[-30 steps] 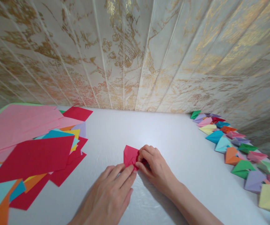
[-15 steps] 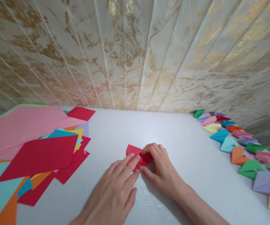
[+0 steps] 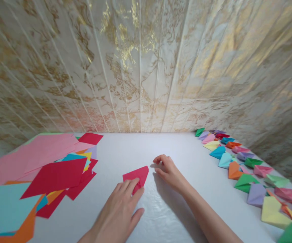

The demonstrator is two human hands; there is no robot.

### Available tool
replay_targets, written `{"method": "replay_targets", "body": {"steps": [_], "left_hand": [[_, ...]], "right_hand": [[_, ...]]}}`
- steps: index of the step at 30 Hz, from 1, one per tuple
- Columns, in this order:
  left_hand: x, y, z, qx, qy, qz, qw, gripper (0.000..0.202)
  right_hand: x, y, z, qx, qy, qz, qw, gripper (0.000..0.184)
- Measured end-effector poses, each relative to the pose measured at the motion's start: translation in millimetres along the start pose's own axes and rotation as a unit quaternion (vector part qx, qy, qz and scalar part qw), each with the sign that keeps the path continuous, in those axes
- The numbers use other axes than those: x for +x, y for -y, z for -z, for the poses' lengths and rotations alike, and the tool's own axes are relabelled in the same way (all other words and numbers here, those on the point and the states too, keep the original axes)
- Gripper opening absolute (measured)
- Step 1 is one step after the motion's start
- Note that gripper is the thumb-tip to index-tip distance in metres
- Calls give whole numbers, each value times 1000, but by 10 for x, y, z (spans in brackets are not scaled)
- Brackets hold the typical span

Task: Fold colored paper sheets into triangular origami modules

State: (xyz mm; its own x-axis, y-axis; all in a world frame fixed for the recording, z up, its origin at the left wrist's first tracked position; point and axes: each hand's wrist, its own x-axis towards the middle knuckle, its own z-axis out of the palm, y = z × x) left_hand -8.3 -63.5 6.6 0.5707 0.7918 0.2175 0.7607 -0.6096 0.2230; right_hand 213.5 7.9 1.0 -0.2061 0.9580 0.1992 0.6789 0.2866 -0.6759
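Observation:
A folded red paper piece (image 3: 136, 175) lies flat on the white table (image 3: 176, 202), near the middle. My left hand (image 3: 120, 209) rests flat on the table with its fingers stretched out, the fingertips pressing the paper's near edge. My right hand (image 3: 168, 169) sits just to the right of the paper, fingers loosely curled and apart, holding nothing and not touching the red piece.
A loose pile of coloured paper sheets (image 3: 42, 172), red, pink, light blue and orange, covers the left side. A row of several folded paper pieces (image 3: 244, 175) in many colours runs along the right edge. A gold-patterned wall (image 3: 146, 67) stands behind the table.
My right hand has let go of the red paper and moved a little to the right. The paper now lies flatter under my left fingertips. The view has tilted upward.

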Motion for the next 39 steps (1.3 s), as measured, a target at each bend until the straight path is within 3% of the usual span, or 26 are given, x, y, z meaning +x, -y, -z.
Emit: {"method": "replay_targets", "body": {"steps": [5,10,16,21,27,33,39], "left_hand": [[154,-203,33,43,52,53,996,33],[145,-2,25,-27,20,23,999,40],[201,221,-54,-50,-7,-52,997,28],[233,231,-107,-44,-24,-73,996,23],[211,231,-103,-41,-63,-86,993,8],[187,280,-71,-98,-68,-50,992,13],[185,315,-68,-156,-20,38,987,15]], "right_hand": [[-91,283,-106,42,60,58,996,31],[-217,297,-134,84,86,72,990,45],[-383,243,-149,115,77,66,988,57],[-410,259,-143,123,83,60,987,42],[-411,305,-185,50,96,148,983,23],[-376,299,-274,40,71,134,988,20],[-320,347,-251,76,89,71,991,23]]}}
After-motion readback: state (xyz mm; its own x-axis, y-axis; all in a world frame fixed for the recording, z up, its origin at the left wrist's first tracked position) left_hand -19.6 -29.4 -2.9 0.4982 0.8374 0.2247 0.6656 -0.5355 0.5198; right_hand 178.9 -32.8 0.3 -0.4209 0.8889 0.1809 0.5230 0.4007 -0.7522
